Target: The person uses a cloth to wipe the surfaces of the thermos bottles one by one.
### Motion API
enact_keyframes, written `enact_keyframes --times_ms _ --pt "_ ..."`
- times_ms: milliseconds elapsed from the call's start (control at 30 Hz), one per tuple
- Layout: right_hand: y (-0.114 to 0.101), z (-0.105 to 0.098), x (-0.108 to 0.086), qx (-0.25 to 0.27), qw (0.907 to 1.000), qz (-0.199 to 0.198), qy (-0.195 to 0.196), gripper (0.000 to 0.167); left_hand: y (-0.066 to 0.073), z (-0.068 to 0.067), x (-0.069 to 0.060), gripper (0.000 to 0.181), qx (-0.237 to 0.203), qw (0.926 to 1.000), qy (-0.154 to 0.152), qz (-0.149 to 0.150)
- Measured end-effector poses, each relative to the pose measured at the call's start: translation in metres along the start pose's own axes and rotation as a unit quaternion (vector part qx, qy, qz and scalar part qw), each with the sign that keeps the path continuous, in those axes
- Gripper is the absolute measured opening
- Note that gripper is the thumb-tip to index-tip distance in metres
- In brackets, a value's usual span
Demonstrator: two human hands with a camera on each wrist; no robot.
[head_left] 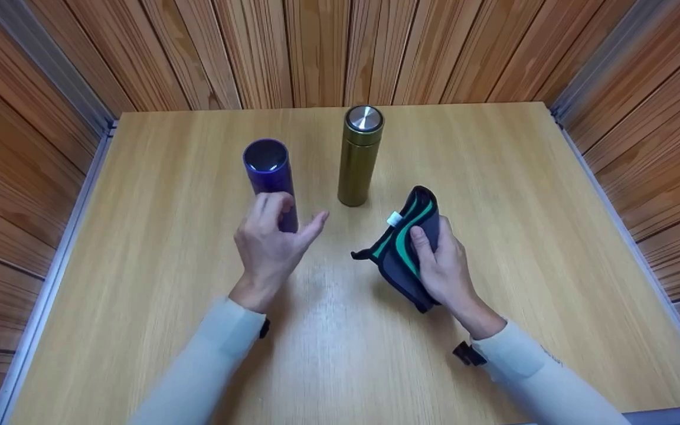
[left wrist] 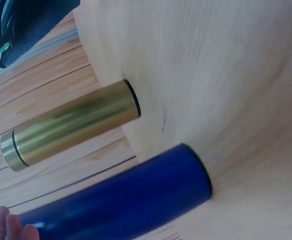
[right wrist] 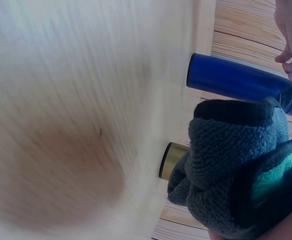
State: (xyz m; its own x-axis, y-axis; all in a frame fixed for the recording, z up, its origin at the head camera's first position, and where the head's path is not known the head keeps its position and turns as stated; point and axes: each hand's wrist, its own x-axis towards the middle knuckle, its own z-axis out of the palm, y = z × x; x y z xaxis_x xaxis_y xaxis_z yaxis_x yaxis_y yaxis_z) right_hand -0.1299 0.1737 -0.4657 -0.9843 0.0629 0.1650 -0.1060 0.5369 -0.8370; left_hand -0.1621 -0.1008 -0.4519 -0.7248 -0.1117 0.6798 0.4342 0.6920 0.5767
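My right hand grips a folded dark grey cloth with black edging, green inner layers and a small white tag. It holds the cloth above the table, thumb on the near face. My left hand is just in front of a blue-purple bottle, its fingers loosely bent and thumb stretched away to the right. Whether those fingertips touch the bottle I cannot tell. Upright between and beyond both hands stands a gold thermos with a silver lid top. In the right wrist view the cloth covers most of the thermos.
The light wooden table has metal rails along its left and right sides. Wood-plank walls enclose it at the back and both sides. A small black clip is by the right sleeve cuff.
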Motion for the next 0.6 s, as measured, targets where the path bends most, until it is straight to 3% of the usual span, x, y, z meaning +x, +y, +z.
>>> enact_keyframes --times_ms 367,600 --pt "0.004 -0.006 -0.003 -0.021 0.9995 -0.011 -0.023 0.031 0.020 0.019 0.003 0.058 -0.006 0.9940 -0.106 -0.025" --pt "0.005 -0.011 -0.002 -0.027 0.9991 -0.012 -0.032 0.033 0.030 0.031 0.014 0.072 -0.024 0.9909 -0.126 -0.041"
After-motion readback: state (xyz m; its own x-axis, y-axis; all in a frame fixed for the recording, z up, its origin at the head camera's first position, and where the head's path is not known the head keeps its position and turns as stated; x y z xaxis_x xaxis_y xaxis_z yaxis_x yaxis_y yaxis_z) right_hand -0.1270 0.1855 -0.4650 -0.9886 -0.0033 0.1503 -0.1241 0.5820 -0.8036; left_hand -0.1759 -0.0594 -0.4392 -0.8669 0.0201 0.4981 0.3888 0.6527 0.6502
